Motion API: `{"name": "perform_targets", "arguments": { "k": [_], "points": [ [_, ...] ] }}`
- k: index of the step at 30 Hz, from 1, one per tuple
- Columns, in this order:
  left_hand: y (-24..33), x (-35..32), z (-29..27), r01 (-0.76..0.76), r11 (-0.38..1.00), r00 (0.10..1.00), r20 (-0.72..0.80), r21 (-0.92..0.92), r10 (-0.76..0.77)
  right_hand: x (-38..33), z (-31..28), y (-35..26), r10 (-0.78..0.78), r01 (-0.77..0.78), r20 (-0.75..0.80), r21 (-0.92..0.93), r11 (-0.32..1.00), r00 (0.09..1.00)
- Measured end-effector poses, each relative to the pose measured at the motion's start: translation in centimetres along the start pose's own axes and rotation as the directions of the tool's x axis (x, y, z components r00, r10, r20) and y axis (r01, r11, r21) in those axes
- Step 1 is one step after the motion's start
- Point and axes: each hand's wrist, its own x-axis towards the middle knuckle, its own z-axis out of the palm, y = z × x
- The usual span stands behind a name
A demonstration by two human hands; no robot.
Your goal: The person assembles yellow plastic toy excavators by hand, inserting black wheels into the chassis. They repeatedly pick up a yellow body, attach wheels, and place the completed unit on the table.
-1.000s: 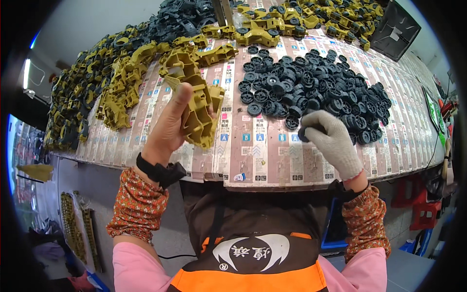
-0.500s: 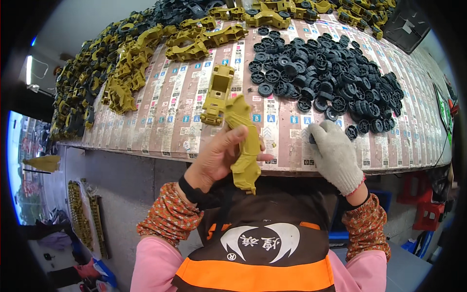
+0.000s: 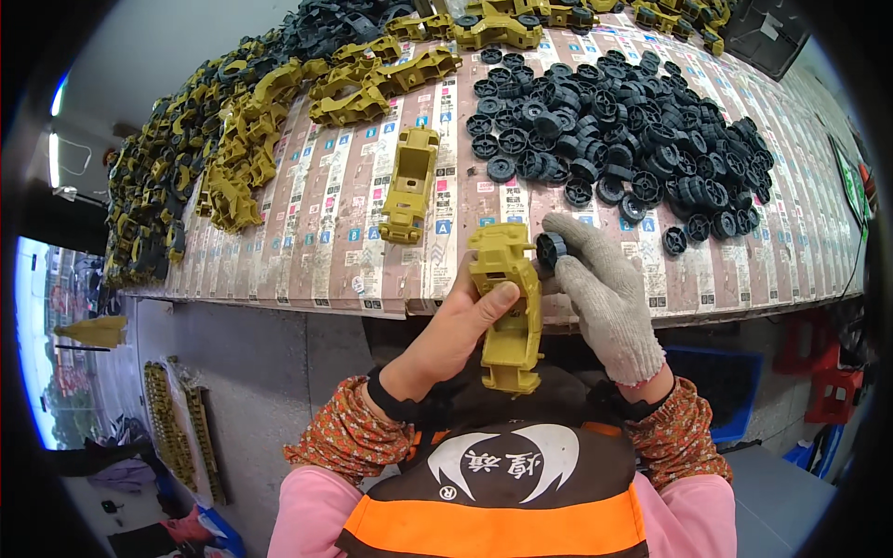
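My bare left hand (image 3: 453,330) grips a mustard-yellow toy car chassis (image 3: 510,346) above the table's near edge, its hollow side facing up. In the gloved fingers of my right hand (image 3: 609,298) is a black toy wheel (image 3: 551,249), held right beside the chassis's upper right end; whether the two touch I cannot tell. Another yellow chassis (image 3: 410,186) lies on the table just beyond my left hand. A big heap of black wheels (image 3: 633,130) spreads out past my right hand.
The table (image 3: 307,260) is covered with printed sheeting. More yellow chassis (image 3: 237,163) lie at the left, beside a large mound of yellow and black parts (image 3: 149,181). A black bin (image 3: 765,37) sits at the far right. Red stools (image 3: 833,395) stand below the table's right side.
My left hand has turned the chassis so its hollow side shows. From the table's edge near the heap, my right hand has moved left, bringing a wheel to the chassis.
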Motion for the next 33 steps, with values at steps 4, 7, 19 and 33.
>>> {"name": "perform_targets", "arguments": {
  "k": [4, 7, 19, 33],
  "points": [
    [-0.6, -0.2, 0.4, -0.022, 0.994, 1.000, 0.009, 0.108, 0.021, 0.0, 0.1, 0.9, 0.014, -0.014, -0.014, 0.031, 0.999, 1.000],
    [-0.9, -0.1, 1.1, -0.071, 0.983, 0.997, 0.001, 0.170, 0.072, -0.1, -0.3, 1.3, -0.027, 0.026, -0.021, -0.046, 0.999, 0.999],
    [-1.9, 0.4, 1.2, -0.154, 0.900, 0.982, -0.039, 0.407, 0.186, -0.6, 0.0, 1.8, 0.054, -0.046, -0.098, 0.077, 0.996, 0.994],
    [-2.1, 0.5, 0.9, -0.241, 0.545, 0.964, 0.130, 0.803, 0.234, -4.1, -0.9, 1.0, -0.260, 0.168, -0.042, -0.661, 0.732, 0.965]
  ]
}}
